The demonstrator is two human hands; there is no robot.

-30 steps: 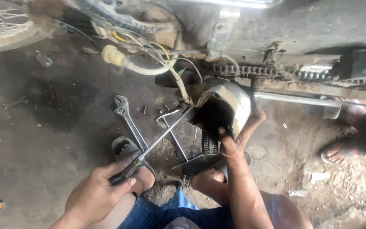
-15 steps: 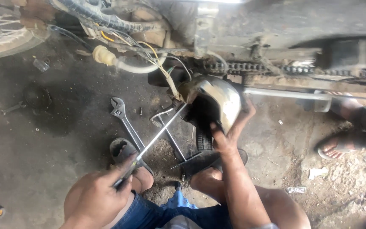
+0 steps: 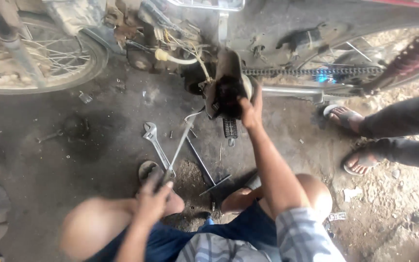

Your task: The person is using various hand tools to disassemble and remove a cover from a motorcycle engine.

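A motorcycle (image 3: 287, 29) fills the top of the view, standing on a dark, oil-stained concrete floor (image 3: 49, 165), its spoked front wheel (image 3: 30, 53) at the upper left and its drive chain (image 3: 311, 72) running level toward the rear at the right, with a coiled rear shock spring (image 3: 415, 53) slanting above it. The person crouches low, bare knees forward over dark blue shorts (image 3: 229, 233). At the right edge another person's two feet in sandals (image 3: 350, 119) stand on the gritty ground, dark trouser legs above them. The right hand (image 3: 250, 109) reaches up to the engine side and is closed on the lower edge of a dirty metal side cover (image 3: 226, 90), which stands nearly upright against the engine, just left of the chain's front end and below a tangle of wires and a pale hose (image 3: 175, 58); the fingers curl round its rim, thumb on the outer face. The left hand (image 3: 153, 199) sits just above the left knee, fingers wrapped tightly round the handle of a long, slim metal tool (image 3: 180, 145), whose shaft slants up and to the right toward the cover's lower left; whether its tip touches the cover cannot be told. Just left of that shaft an adjustable wrench (image 3: 153, 140) lies flat on the floor, jaw end away from the person. A ribbed footpeg (image 3: 230, 128) hangs below the cover, and a thin dark bar (image 3: 202, 162) lies on the floor between the knees.
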